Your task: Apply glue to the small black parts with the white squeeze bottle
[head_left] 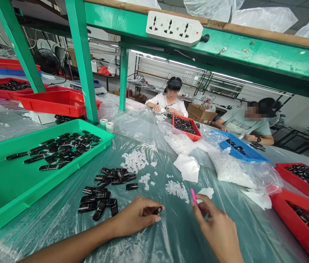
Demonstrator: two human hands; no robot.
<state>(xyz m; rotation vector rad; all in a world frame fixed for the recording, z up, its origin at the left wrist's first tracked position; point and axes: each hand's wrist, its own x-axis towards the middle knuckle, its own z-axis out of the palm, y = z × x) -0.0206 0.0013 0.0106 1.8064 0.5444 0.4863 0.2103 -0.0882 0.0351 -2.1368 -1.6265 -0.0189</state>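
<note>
My left hand is closed round a small black casing, whose rounded end pokes out past the fingertips. In my right hand, a pink pen-like tool is pinched between thumb and fingers, its end pointing up and away. Black casings with silver strips lie heaped just beyond my left forearm. Past them sits a pile of white pieces. Smaller white bits are scattered ahead of my two hands, close to a torn white sheet.
On the left, a long green tray holds more black casings. Red trays edge the right side. Bags of white pieces lie farther back. A green frame with a power strip crosses above. Two people work opposite.
</note>
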